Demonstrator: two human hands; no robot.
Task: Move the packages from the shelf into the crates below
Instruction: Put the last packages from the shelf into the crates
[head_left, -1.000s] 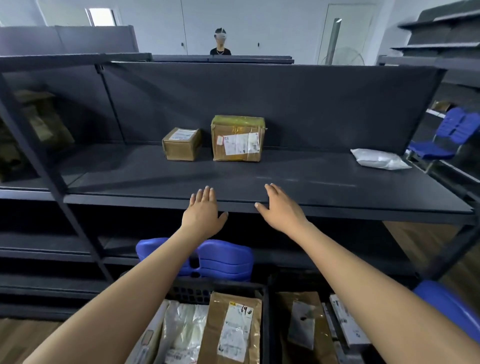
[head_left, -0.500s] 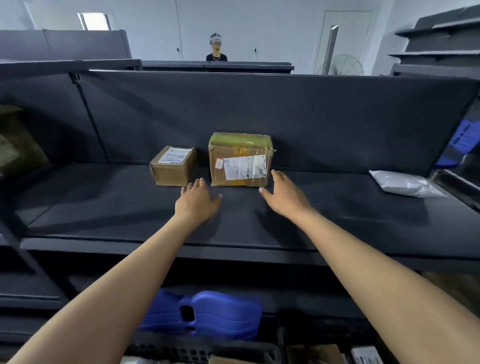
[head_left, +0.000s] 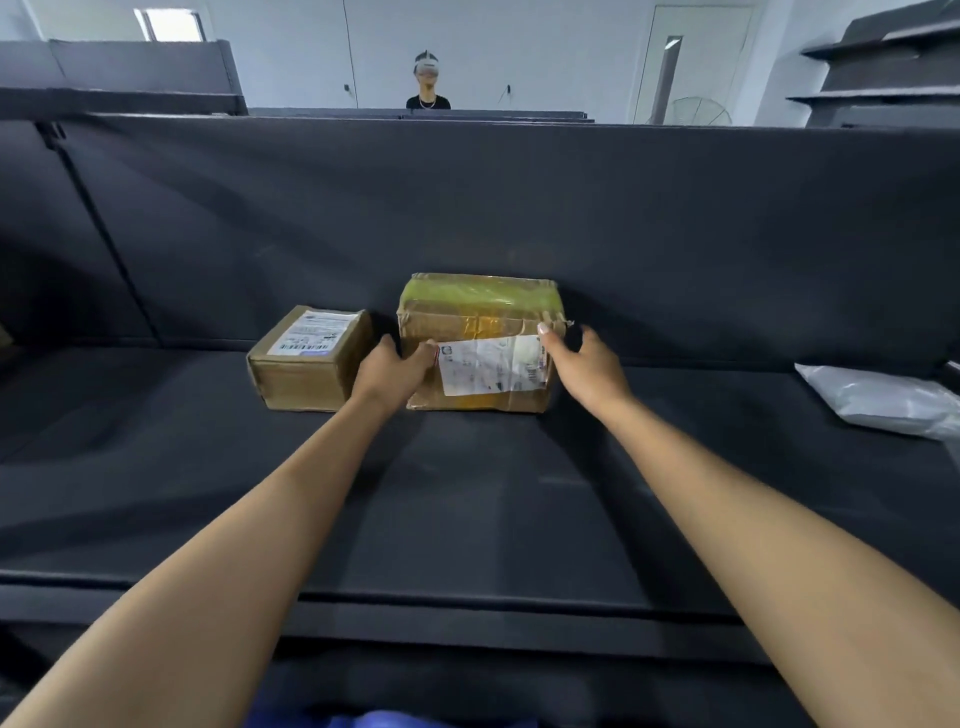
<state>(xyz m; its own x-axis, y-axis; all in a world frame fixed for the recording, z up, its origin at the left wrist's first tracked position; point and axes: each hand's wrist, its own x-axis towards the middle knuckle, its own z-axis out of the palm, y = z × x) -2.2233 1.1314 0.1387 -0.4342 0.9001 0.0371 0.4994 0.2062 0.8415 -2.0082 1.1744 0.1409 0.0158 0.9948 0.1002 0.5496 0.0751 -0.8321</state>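
A large brown box (head_left: 478, 312) with greenish tape on top and a white label on its front stands at the back of the dark shelf (head_left: 467, 493). My left hand (head_left: 389, 374) clasps its front left corner, thumb on the front face and fingers down the left side. My right hand (head_left: 587, 369) is at the front right corner, thumb tip on the front face and fingers spread beside the right side. A smaller brown box (head_left: 306, 358) with a label on top sits just left of my left hand. The crates are out of view.
A white plastic mailer bag (head_left: 883, 397) lies at the shelf's right end. The shelf's dark back panel rises right behind the boxes. A person (head_left: 427, 83) stands beyond the shelving. Something blue (head_left: 384, 719) shows at the bottom edge, below the shelf.
Both hands have reached forward over the shelf from its front edge to the large box. The view has moved closer and higher, so the crates below have dropped out of sight.
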